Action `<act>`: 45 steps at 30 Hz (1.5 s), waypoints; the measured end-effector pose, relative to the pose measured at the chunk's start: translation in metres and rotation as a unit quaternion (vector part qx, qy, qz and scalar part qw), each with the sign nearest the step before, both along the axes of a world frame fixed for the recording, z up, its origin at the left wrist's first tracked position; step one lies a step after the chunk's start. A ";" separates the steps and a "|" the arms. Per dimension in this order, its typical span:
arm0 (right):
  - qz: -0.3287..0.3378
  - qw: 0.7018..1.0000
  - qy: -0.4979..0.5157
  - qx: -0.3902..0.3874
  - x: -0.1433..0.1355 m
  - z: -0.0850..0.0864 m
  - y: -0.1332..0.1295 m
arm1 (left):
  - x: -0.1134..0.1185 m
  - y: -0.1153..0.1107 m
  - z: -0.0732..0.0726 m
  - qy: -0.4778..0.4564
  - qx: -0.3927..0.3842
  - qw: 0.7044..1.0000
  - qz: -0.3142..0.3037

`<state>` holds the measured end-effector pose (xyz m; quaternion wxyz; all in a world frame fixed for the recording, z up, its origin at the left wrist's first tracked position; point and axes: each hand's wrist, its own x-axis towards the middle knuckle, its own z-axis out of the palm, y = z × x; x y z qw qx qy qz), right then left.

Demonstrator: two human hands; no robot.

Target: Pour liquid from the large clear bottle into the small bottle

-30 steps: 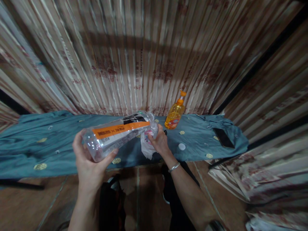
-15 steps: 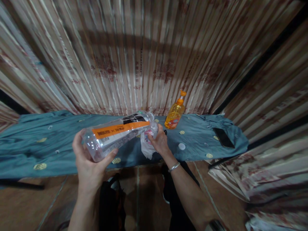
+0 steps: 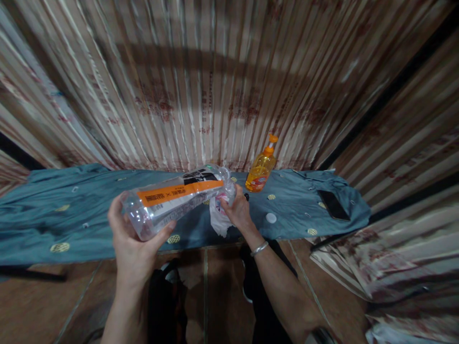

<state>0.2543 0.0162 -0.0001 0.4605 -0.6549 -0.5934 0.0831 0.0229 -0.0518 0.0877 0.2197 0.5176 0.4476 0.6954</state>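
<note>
Btl (image 3: pixel 182 193) | L hand (image 3: pixel 134 246): base | R hand (image 3: pixel 236 210): wht plastic (image 3: pixel 219 220), nr neck

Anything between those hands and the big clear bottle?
Nothing visible separates the left hand from the clear bottle. At its other end, the right hand holds crumpled white material; whether this comes between is unclear.

My one camera sits on my head and faces forward and steeply down. It looks from above along my forearms (image 3: pixel 131 296) to my fingers (image 3: pixel 163 237), near enough to take in both whole. The cloth-covered surface (image 3: pixel 103 215) crosses its middle, the curtain (image 3: pixel 215 91) behind fills the top, and the floor (image 3: pixel 201 301) lies along the bottom.
</note>
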 end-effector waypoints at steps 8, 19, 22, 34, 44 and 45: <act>0.002 1.000 0.000 -0.004 0.000 0.002 -0.001 | -0.002 0.000 -0.002 0.012 -0.003 1.000 -0.006; -0.002 1.000 0.003 -0.011 -0.001 0.002 0.000 | -0.002 0.002 -0.002 0.004 0.015 1.000 -0.013; -0.001 1.000 0.003 -0.009 0.000 0.001 0.000 | -0.003 0.003 -0.005 0.011 0.018 1.000 -0.011; 0.000 1.000 0.006 -0.009 0.000 0.001 0.001 | -0.004 0.003 -0.005 0.003 0.016 1.000 -0.017; -0.004 1.000 0.004 -0.003 -0.001 0.001 0.000 | -0.004 0.004 -0.007 0.007 0.025 0.999 -0.021; -0.002 1.000 0.003 -0.005 -0.001 0.001 0.000 | -0.004 0.004 -0.007 0.010 0.028 0.999 -0.020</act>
